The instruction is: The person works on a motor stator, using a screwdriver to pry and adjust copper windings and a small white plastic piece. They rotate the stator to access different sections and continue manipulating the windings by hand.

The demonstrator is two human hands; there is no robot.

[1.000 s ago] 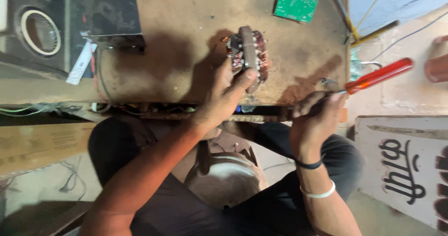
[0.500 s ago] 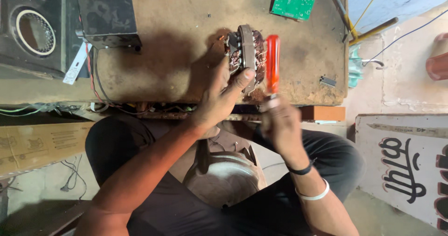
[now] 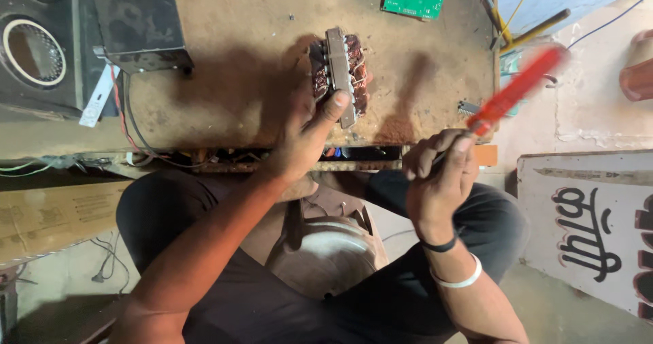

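Left hand (image 3: 306, 130) clamps the copper-wound transformer (image 3: 338, 72), metal band across its middle, on the workbench (image 3: 238, 58); right hand (image 3: 439, 174) grips a blurred red-handled screwdriver (image 3: 520, 86).

Your arms were bare to the elbows, with no sleeves showing. Just behind your right hand (image 3: 439, 181) sat a thin black band, and a white bangle circled the wrist further back. You wore dark trousers; your left hand (image 3: 306, 136) carried nothing on its wrist.
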